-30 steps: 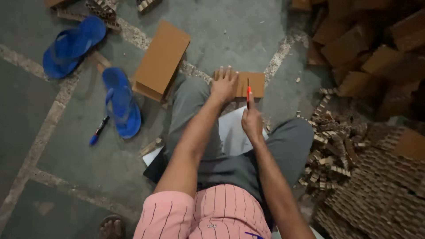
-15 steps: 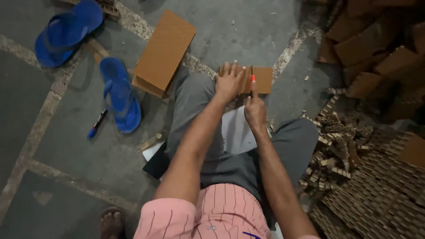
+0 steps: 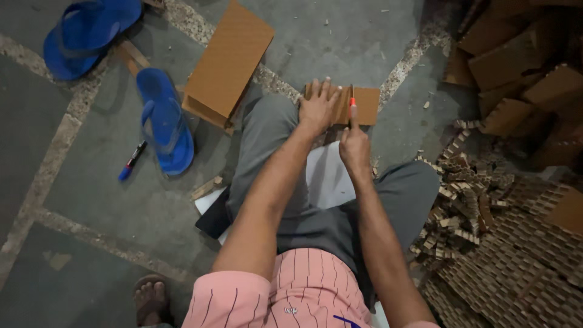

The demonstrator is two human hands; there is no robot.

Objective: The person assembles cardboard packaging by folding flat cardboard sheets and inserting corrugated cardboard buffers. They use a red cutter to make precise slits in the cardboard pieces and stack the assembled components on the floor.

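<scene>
I sit on the floor with a small brown cardboard piece lying in front of my knees. My left hand lies flat on it with the fingers spread, pressing it down. My right hand is closed around a thin red-tipped tool that stands upright with its tip at the cardboard, just right of my left hand. A white sheet lies under my forearms, between my grey-trousered legs.
A bigger stack of cardboard sheets lies left of my knee. Two blue sandals and a blue marker lie on the floor to the left. Cardboard boxes and honeycomb cardboard scraps are heaped on the right.
The view has shifted slightly. My right hand with the tool has moved a little forward along the cardboard, while my left hand stays pressed on it.
</scene>
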